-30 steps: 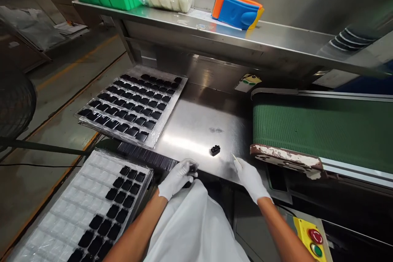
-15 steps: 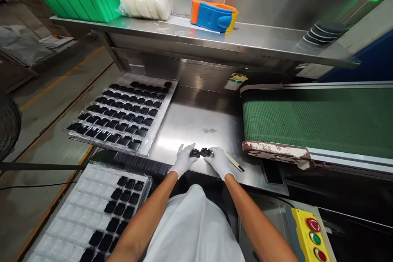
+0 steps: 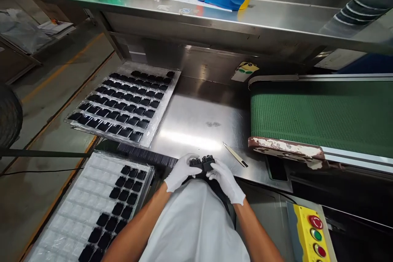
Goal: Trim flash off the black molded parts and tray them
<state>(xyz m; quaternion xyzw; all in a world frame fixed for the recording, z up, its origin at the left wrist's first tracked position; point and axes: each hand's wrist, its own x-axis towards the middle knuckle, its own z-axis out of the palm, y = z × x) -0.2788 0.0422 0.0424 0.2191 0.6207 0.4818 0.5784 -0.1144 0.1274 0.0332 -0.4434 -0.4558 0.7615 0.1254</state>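
Note:
In white gloves, both my hands are close together at the table's front edge, before my apron. My left hand (image 3: pixel 181 170) grips a small black plastic part (image 3: pixel 195 164) with short knobs along its top. A similar black plastic part (image 3: pixel 208 162) is pinched in the fingers of my right hand (image 3: pixel 225 180). The two parts sit side by side, and I cannot tell whether they touch. To the right of my hands, tweezers (image 3: pixel 236 154) lie on the steel table (image 3: pixel 196 118).
Left on the table is a clear tray (image 3: pixel 155 131) with rows of black parts. A lower tray (image 3: pixel 76 196) is partly filled. A green conveyor belt (image 3: pixel 307 110) stands right, above a phone (image 3: pixel 277 169) and a yellow button box (image 3: pixel 310 229). A steel shelf (image 3: pixel 138 6) spans the back.
Both hands have drawn back toward my body with the black parts, which are now tilted with their knobs up. The view has shifted downward, and the tweezers show clear of my right hand.

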